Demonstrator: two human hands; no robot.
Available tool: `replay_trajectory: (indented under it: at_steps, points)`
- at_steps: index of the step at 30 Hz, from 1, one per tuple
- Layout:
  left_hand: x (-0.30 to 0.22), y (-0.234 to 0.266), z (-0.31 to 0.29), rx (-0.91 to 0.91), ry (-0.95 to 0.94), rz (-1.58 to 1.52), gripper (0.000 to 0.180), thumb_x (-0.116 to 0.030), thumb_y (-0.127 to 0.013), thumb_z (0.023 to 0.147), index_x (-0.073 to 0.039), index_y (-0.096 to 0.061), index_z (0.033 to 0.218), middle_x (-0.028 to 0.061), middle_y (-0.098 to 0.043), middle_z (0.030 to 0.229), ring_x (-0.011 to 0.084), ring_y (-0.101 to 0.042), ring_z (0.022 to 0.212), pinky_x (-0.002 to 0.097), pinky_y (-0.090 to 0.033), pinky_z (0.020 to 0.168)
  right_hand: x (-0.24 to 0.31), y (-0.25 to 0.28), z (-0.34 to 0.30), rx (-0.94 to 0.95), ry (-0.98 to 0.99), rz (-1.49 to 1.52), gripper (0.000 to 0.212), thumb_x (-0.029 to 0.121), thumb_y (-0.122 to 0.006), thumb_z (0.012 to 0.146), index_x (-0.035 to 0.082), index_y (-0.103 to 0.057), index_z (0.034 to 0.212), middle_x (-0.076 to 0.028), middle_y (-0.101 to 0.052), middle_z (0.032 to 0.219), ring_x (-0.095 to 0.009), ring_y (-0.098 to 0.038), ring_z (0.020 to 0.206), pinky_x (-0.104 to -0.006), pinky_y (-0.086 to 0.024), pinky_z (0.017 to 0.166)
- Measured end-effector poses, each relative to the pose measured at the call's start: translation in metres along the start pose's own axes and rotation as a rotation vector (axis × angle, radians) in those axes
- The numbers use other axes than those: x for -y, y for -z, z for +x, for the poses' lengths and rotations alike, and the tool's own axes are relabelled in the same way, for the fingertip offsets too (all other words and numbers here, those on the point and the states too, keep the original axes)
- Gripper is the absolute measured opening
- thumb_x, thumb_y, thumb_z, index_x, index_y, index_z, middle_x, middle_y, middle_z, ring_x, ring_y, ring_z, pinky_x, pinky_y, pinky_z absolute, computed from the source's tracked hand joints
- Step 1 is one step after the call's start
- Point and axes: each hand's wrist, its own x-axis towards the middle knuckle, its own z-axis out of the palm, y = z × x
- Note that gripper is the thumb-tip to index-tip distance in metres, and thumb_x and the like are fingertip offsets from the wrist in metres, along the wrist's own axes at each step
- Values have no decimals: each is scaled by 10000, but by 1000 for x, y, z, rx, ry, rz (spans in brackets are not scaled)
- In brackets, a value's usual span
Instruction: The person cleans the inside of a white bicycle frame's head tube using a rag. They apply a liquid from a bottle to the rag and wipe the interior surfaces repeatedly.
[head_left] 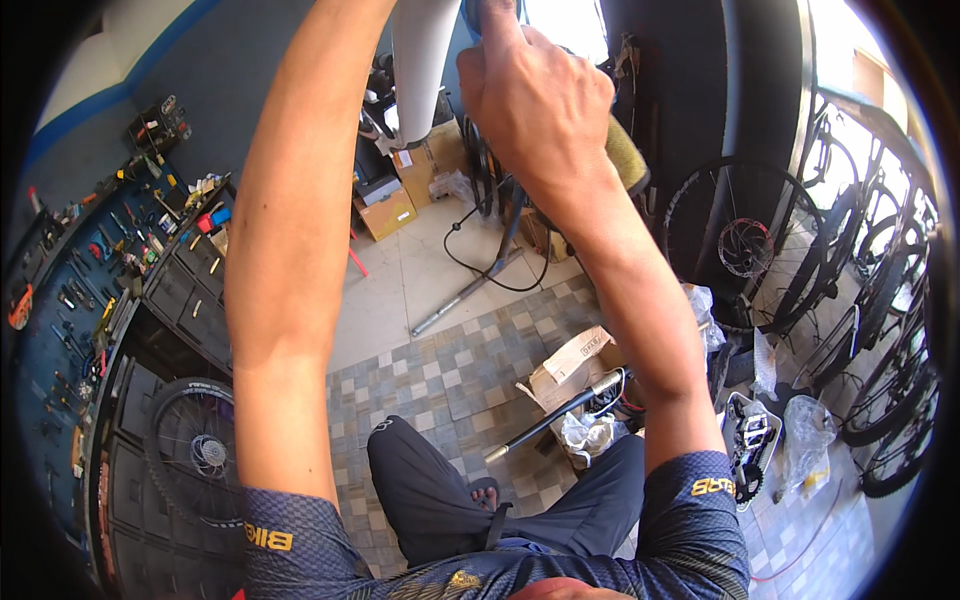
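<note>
Both my arms reach up past the top of the view. My left forearm runs out at the upper edge, so the left hand is outside the picture. My right hand is closed near the top, its back toward me; its fingertips and whatever they grip are hidden. Just left of it hangs a smooth, pale, tube-like part with a rounded lower end. Behind my right wrist shows the end of a yellowish-brown padded piece. A thin black cable loops below, beside a metal stand leg on the floor.
Tools hang on a blue wall board at left, above dark drawers and a bicycle wheel. Cardboard boxes stand at the back. An opened carton and plastic-wrapped parts lie right; several bicycles line that side.
</note>
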Motion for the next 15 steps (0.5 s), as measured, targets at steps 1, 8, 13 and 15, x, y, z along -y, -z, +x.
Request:
replay_trajectory:
  at_steps: [1, 8, 13, 15]
  points:
    - [-3, 0, -1, 1, -25, -19, 459, -447, -609, 975, 9, -635, 924, 119, -672, 785, 214, -646, 763, 352, -507, 757, 3, -1, 0, -33, -25, 54, 485, 157, -594, 899, -21, -542, 1347, -185, -660, 732, -319, -683, 589, -442, -548, 509]
    - [3, -4, 0, -49, -3, 30, 465, -456, -594, 977, 3, -607, 905, 136, -676, 818, 238, -652, 788, 365, -513, 787, 0, 3, 9, 113, -325, 1116, 269, 124, -628, 882, 30, -667, 1131, -136, -652, 745, -275, -663, 623, -396, -529, 565]
    - [16, 0, 6, -30, -45, 62, 463, -459, -580, 979, -1, -593, 910, 143, -675, 823, 246, -656, 819, 379, -513, 803, -26, -5, -1, 561, -605, 2360, 293, 231, -629, 930, 105, -502, 698, 6, -441, 606, -116, -384, 509, -296, -333, 493]
    - [20, 1, 8, -22, -51, 38, 455, -451, -579, 974, -2, -593, 902, 145, -673, 820, 245, -656, 820, 379, -511, 805, -33, -6, -11, 293, -817, 2484, 379, 265, -608, 945, 163, -365, 674, 27, -309, 600, -122, -270, 517, -311, -255, 487]
